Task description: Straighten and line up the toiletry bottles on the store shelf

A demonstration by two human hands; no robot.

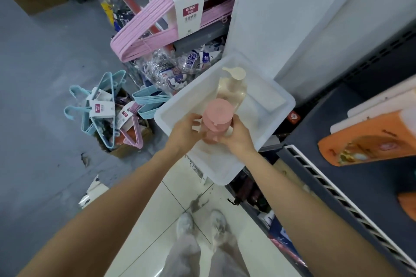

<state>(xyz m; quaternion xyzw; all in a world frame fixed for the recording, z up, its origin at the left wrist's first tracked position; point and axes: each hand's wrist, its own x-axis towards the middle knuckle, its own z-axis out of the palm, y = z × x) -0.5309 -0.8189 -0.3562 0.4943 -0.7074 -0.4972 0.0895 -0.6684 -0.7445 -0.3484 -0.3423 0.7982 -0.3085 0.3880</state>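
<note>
The pink bottle [217,117] stands upright in the white tray [281,105], clasped between left hand [188,131] and right hand [238,136], fingers curled round both sides, just before the cream bottle [233,89].

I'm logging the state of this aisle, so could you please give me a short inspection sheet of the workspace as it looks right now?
Surface: white plastic tray jutting from the shelving, its bare floor looks dusty.
Job's things: pink pump bottle upright in the tray; cream pump bottle right behind it, contact unclear.
Clutter: pink hangers hanging at the rack; blue hangers and wrapped packets piled below.
Grippers: left hand and right hand grip the pink pump bottle from either side.
Cables: nothing seen.
Surroundings: grey floor, pale tiles, orange packs on the dark shelf at right.
</note>
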